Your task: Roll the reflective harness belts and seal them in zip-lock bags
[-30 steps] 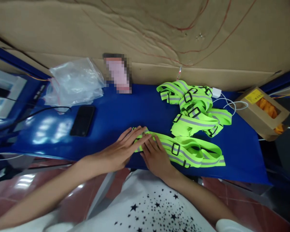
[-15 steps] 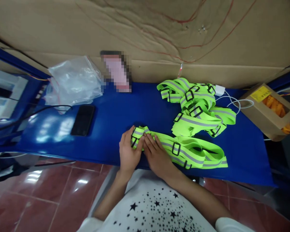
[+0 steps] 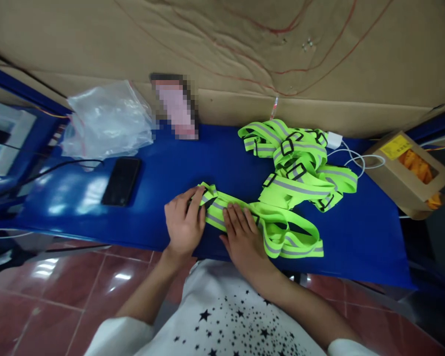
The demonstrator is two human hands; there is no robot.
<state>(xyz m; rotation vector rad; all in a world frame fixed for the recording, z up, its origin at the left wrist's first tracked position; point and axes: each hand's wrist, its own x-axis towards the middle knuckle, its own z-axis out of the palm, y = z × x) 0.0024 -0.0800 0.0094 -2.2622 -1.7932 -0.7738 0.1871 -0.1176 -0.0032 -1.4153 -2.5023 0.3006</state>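
With our left hand [image 3: 185,220] we grip the folded left end of a fluorescent yellow-green webbing strap with a grey stripe [image 3: 217,212], fingers and thumb bent around it. Our right hand [image 3: 246,242] lies palm down across the strap's middle, its fingers straight and close together, pressing rather than grasping. The strap lies along the near side of the glossy blue table [image 3: 170,178], in front of us, its right end spreading into loose loops beyond our right hand.

Just behind those loops we have a heaped pile of matching yellow-green straps with black plastic buckles [image 3: 307,185]. Beside the pile sit a small white plastic plug [image 3: 333,140] and a looped white cable [image 3: 363,160], near a brown cardboard box with a yellow label [image 3: 385,173] and orange contents showing through its window.

To our left lies a black rectangular phone [image 3: 121,182]; behind it are stacked clear plastic bags [image 3: 109,123], and a pixelated pink item with a dark edge [image 3: 176,104] stands against the brown cardboard backing [image 3: 133,49].
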